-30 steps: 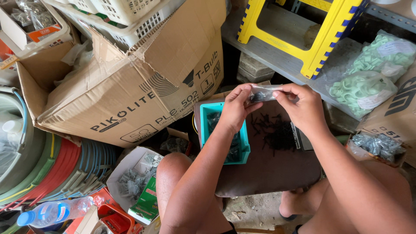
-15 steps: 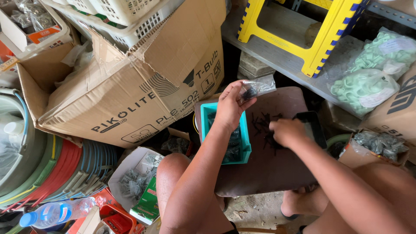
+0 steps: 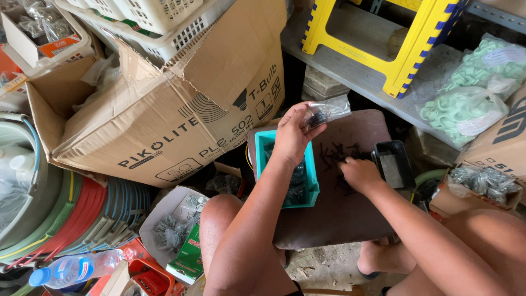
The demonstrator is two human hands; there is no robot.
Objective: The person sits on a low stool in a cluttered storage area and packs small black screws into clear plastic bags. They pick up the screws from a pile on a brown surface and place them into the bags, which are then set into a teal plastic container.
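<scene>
A large torn brown cardboard box [image 3: 175,104] crowds in at ten o'clock of the dark brown cushioned stool top [image 3: 334,219], with white plastic baskets [image 3: 159,22] stacked on it. A yellow plastic step stool [image 3: 394,38] stands at twelve o'clock, bags of pale green plastic clips [image 3: 466,93] at two o'clock. A teal plastic tray [image 3: 312,186] of filled bags lies on the stool's nine o'clock edge, partly under the left forearm.

The left hand [image 3: 290,140] pinches a small clear plastic bag [image 3: 329,112], crumpled, with dark pieces inside, raised above the tray. The right hand [image 3: 359,172] rests curled on the loose pile of small black screws [image 3: 339,156]; its grip is hidden. A small black rectangular tray [image 3: 393,164] sits just at its three o'clock.
</scene>
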